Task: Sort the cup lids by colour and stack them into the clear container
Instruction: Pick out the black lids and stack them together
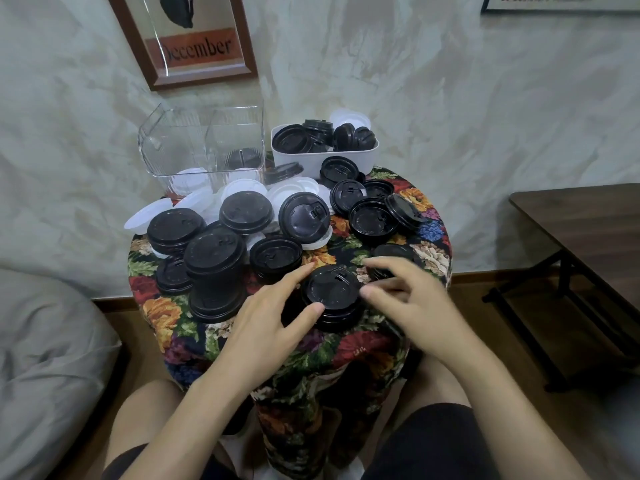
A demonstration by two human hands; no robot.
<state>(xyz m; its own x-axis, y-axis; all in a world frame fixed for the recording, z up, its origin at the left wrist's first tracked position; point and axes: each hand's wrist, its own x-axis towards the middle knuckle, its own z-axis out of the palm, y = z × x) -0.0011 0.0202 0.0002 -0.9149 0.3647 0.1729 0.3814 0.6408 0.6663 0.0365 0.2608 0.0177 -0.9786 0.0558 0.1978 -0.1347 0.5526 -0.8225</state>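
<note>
1. At frame centre, the left hand [273, 320] grasps one short stack of round black plastic lids [332, 297]; the right hand [412, 306] touches it, grasp unclear.
2. One clear ribbed container [201, 143] stands upper left.

The clear container [204, 143] stands open on top. Just right of it a white tub [298, 162] blocks the side. In front of it white lids [242, 188] and black lids [372, 220] crowd the surface [360, 344], a tall stack [214, 271] and a low stack [334, 296] among them. Only the edge farthest from it lies bare.
</note>
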